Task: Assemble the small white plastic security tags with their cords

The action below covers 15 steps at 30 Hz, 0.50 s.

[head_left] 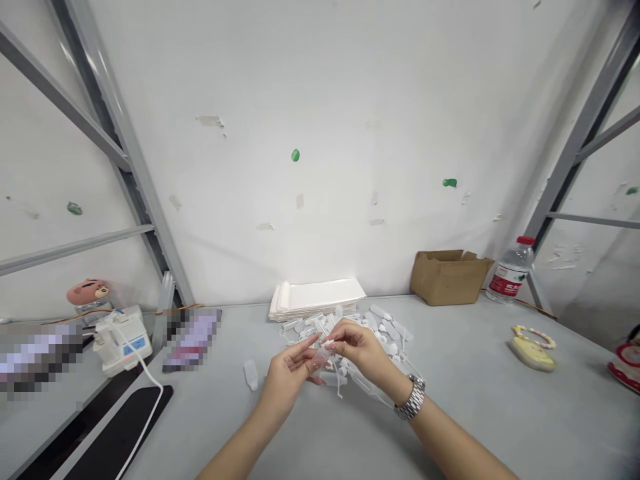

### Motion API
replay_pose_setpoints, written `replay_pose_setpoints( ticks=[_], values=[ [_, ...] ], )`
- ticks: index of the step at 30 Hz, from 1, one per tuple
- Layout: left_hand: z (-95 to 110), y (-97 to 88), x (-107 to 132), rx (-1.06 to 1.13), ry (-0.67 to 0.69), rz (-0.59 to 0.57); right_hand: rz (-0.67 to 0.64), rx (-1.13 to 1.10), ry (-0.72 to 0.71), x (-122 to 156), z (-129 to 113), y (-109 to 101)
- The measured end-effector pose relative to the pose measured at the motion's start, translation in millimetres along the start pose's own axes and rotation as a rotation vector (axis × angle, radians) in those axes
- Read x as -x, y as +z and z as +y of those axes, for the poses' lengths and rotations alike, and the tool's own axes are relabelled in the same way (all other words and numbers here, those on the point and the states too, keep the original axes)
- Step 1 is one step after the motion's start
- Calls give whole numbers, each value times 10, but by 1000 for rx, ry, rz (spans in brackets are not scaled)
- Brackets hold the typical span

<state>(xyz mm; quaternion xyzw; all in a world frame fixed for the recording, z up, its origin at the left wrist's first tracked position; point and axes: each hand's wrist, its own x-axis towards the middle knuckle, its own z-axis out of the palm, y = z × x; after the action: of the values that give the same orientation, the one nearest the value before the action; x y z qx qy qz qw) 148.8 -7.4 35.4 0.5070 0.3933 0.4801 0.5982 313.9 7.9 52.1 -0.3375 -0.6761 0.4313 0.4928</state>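
My left hand (295, 367) is closed on a small translucent white plastic piece (324, 353), its fingers and thumb pinching it low over the table. From the other side, the fingertips of my right hand (353, 343) pinch the upper end of the same piece. A thin white strap (339, 383) hangs down beneath the fingers. My fingers partly hide the piece, so its exact kind is unclear. Around and behind both hands lies a heap of similar translucent pieces (383, 313), several with white ends or straps. One flat translucent piece (251, 375) lies apart, left of my left hand.
Behind the heap is a stack of white packets (325, 297) against the wall. An open cardboard box (450, 277) and a water bottle (510, 270) stand back right. A yellow object (533, 355) with a beaded loop lies right. Leftward are a power strip (123, 343) and phone (193, 339).
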Motion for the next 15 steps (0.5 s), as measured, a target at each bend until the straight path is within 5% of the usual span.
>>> replay_pose_setpoints(
  ticks=[6,15],
  values=[
    [-104,15,1,-160,133,221,180,117,115,27,66,182],
    [-44,7,14,-242,94,226,-51,147,19,-2,41,-49]
  ],
)
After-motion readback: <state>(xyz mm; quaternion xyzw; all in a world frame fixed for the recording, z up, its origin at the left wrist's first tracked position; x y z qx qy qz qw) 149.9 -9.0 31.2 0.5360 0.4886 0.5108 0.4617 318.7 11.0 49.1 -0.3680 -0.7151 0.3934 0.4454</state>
